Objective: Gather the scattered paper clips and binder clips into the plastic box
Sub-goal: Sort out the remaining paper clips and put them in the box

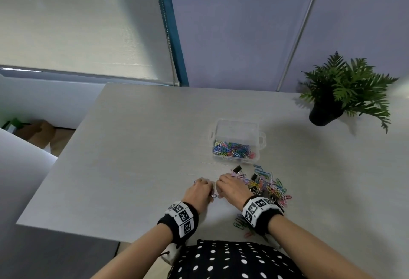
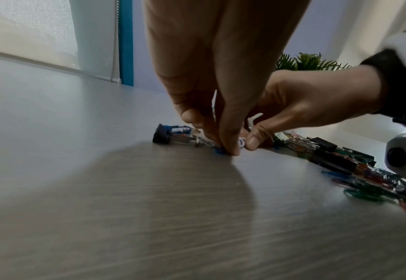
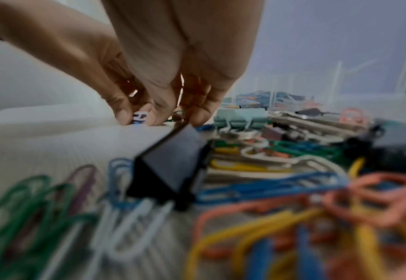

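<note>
Coloured paper clips (image 1: 273, 186) and black binder clips (image 1: 238, 169) lie scattered beside the clear, partly filled plastic box (image 1: 236, 141).

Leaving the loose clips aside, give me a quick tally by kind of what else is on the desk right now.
Plastic box: 1
Potted plant: 1
Hands: 2, the left hand and the right hand, pinching a paper clip between them
Total: 4
The loose clips are too tangled to count.
</note>
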